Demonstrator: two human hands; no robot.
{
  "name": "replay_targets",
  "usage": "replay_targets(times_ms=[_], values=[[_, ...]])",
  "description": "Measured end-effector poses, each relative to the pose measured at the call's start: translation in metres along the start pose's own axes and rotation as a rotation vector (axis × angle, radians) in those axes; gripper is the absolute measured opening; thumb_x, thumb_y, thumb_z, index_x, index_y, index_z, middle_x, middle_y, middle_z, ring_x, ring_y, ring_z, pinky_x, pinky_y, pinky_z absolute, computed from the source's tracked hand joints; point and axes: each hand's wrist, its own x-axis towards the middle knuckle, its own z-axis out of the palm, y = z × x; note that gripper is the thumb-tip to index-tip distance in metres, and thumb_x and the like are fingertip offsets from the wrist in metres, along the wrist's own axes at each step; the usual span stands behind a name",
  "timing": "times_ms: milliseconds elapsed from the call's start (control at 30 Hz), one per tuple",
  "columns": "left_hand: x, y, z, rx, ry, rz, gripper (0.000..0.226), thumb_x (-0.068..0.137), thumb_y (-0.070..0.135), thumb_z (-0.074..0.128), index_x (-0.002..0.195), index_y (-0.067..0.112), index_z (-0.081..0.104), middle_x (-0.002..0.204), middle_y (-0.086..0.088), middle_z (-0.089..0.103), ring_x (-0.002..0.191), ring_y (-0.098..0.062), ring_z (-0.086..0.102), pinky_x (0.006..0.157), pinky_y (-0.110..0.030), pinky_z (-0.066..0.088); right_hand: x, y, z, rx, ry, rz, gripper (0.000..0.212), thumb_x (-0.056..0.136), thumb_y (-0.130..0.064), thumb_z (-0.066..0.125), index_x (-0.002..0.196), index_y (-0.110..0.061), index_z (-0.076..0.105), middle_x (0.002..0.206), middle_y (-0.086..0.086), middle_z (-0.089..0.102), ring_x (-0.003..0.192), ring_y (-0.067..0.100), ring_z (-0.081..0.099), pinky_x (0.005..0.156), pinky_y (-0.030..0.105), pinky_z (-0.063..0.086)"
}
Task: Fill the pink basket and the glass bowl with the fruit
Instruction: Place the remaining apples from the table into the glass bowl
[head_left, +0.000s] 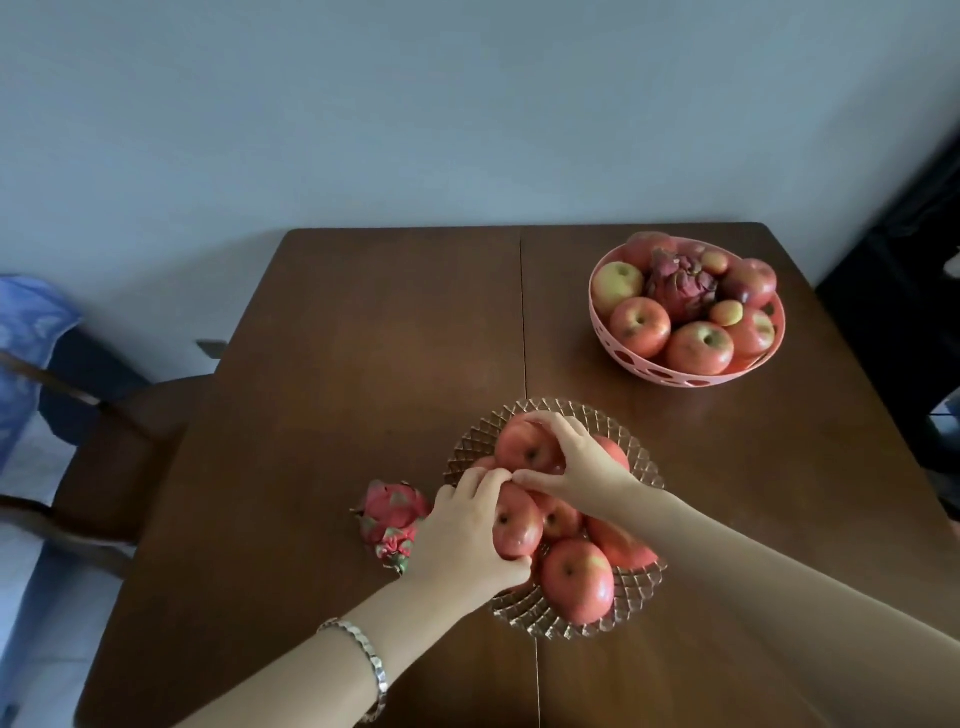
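Reaching into the glass bowl (631, 590) at table centre, left hand (465, 540) cups a red apple (514, 527), right hand (576, 462) curls over another apple (524, 449). Dragon fruit (392, 522) lies at nine o'clock; full pink basket (675, 371) at two o'clock.

You will find nothing to read here: no text, label, brand, number or sign shows anywhere in the frame, on fruit or furniture.

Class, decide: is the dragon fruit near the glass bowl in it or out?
Out. The dragon fruit lies on the table, beside the glass bowl.
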Motion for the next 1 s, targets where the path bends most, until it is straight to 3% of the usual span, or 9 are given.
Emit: replay_targets(times_ms=[133, 167, 233, 300, 500, 600, 700, 800, 1000], values=[[0.003, 0.010, 0.009, -0.069, -0.049, -0.033, 0.078, 0.070, 0.045, 0.071, 0.134, 0.027, 0.030, 0.137, 0.012, 0.039, 0.122, -0.015, 0.043, 0.092, -0.029, 0.045, -0.002, 0.004, -0.002, 0.050, -0.006, 0.031, 0.048, 0.088, -0.032, 0.060, 0.133, -0.030, 0.042, 0.125, 0.005, 0.044, 0.105, 0.012, 0.047, 0.091, 0.015, 0.031], [0.003, 0.012, 0.011, -0.063, -0.057, -0.037, 0.078, 0.070, 0.046, 0.071, 0.134, 0.026, 0.030, 0.135, 0.011, 0.040, 0.122, -0.015, 0.044, 0.091, -0.030, 0.046, -0.002, 0.003, -0.003, 0.049, 0.002, 0.027, 0.047, 0.088, -0.031, 0.060, 0.132, -0.028, 0.044, 0.123, 0.005, 0.045, 0.101, 0.011, 0.050, 0.086, 0.012, 0.034], [0.004, 0.013, 0.013, -0.048, -0.072, -0.040, 0.078, 0.071, 0.050, 0.070, 0.133, 0.026, 0.030, 0.134, 0.009, 0.041, 0.121, -0.016, 0.045, 0.089, -0.031, 0.047, -0.001, 0.001, -0.006, 0.110, 0.039, 0.045, 0.041, 0.089, -0.027, 0.060, 0.128, -0.023, 0.049, 0.114, 0.006, 0.049, 0.083, 0.003, 0.052, 0.062, 0.002, 0.041], [0.005, 0.014, 0.016, -0.087, -0.094, -0.051, 0.079, 0.072, 0.053, 0.069, 0.134, 0.026, 0.028, 0.136, 0.005, 0.038, 0.122, -0.018, 0.045, 0.089, -0.031, 0.047, 0.001, 0.000, -0.008, 0.190, 0.068, 0.075, 0.036, 0.088, -0.024, 0.061, 0.123, -0.020, 0.054, 0.106, 0.006, 0.053, 0.077, 0.003, 0.051, 0.049, 0.001, 0.042], [0.003, 0.019, 0.022, -0.336, -0.077, -0.156, 0.070, 0.085, 0.046, 0.059, 0.137, 0.015, 0.025, 0.134, -0.004, 0.036, 0.125, -0.020, 0.037, 0.095, -0.028, 0.036, 0.002, 0.006, -0.010, 0.243, 0.056, 0.107, 0.031, 0.086, -0.028, 0.064, 0.116, -0.026, 0.058, 0.105, 0.003, 0.059, 0.084, 0.010, 0.057, 0.055, 0.011, 0.045], [0.007, 0.012, 0.024, -0.493, -0.091, -0.247, 0.058, 0.090, 0.046, 0.050, 0.133, 0.012, 0.031, 0.136, -0.008, 0.039, 0.126, -0.022, 0.039, 0.106, -0.036, 0.037, -0.001, 0.008, -0.010, 0.246, 0.082, 0.108, 0.030, 0.087, -0.027, 0.063, 0.117, -0.026, 0.058, 0.100, 0.000, 0.059, 0.091, 0.015, 0.058, 0.072, 0.021, 0.049], [0.012, 0.008, 0.025, -0.488, -0.104, -0.282, 0.055, 0.090, 0.047, 0.048, 0.130, 0.011, 0.038, 0.134, -0.010, 0.042, 0.125, -0.025, 0.041, 0.106, -0.042, 0.038, -0.004, 0.004, -0.005, 0.145, 0.080, 0.107, 0.037, 0.089, -0.031, 0.058, 0.125, -0.027, 0.052, 0.101, -0.002, 0.057, 0.094, 0.015, 0.054, 0.081, 0.024, 0.039], [0.014, 0.006, 0.026, -0.529, -0.124, -0.285, 0.062, 0.085, 0.052, 0.050, 0.133, 0.014, 0.035, 0.137, -0.008, 0.043, 0.126, -0.024, 0.043, 0.106, -0.043, 0.039, -0.005, 0.004, 0.003, 0.085, 0.084, 0.091, 0.044, 0.088, -0.033, 0.059, 0.130, -0.028, 0.045, 0.110, 0.001, 0.056, 0.100, 0.019, 0.055, 0.087, 0.027, 0.041], [0.016, 0.006, 0.021, -0.586, -0.084, -0.248, 0.047, 0.089, 0.039, 0.057, 0.127, 0.016, 0.043, 0.123, 0.002, 0.051, 0.105, -0.011, 0.049, 0.086, -0.024, 0.038, -0.008, 0.001, 0.000, 0.118, 0.138, 0.078, 0.042, 0.086, -0.022, 0.061, 0.127, -0.025, 0.052, 0.102, -0.004, 0.058, 0.094, 0.017, 0.057, 0.084, 0.025, 0.044]])
